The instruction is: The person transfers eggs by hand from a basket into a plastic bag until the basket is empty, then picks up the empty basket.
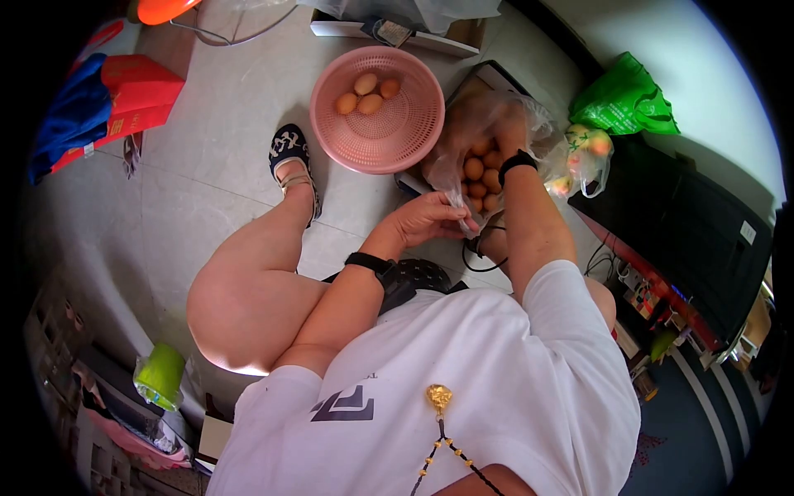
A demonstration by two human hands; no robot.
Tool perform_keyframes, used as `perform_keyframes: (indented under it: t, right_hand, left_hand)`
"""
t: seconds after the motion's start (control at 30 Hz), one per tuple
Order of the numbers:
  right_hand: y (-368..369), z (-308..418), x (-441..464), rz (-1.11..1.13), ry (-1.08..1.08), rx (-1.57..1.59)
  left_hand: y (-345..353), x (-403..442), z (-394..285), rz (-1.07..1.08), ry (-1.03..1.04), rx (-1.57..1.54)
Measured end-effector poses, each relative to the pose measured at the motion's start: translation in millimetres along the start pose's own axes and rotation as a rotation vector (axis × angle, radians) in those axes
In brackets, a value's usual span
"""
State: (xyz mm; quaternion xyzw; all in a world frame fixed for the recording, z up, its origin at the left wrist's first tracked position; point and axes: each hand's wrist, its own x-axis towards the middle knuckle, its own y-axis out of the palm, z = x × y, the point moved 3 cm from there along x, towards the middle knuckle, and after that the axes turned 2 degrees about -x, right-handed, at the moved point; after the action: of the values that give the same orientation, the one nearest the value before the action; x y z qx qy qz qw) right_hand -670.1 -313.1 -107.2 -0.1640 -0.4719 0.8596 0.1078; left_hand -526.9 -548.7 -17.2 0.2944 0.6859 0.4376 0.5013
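Observation:
A clear plastic bag (pixel 456 186) full of brown eggs (pixel 474 169) stands on the right of the basket. My left hand (pixel 432 218) pinches the bag's near edge between thumb and fingers. Inside the bag's mouth is my right hand (pixel 507 126), above the eggs; film covers its fingers, so I cannot tell what they hold. A round pink plastic basket (pixel 405 140) sits on the floor beside the bag, with several loose eggs (pixel 370 104) lying towards its far left.
Right of the bag are a fruit bag (pixel 589 159), a green bag (pixel 622 99) and a black television-like panel (pixel 686 223). A white-edged box (pixel 430 41) lies beyond the basket. Red bags (pixel 145 95) stand at far left. My shoe (pixel 289 147) is near the basket.

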Motion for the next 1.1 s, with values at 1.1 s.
perform_keyframes:
  t: [1.1]
  right_hand:
    - [31, 162, -42, 0.489, -0.822, 0.089]
  left_hand:
    - [-8, 1, 3, -0.004, -0.019, 0.036]
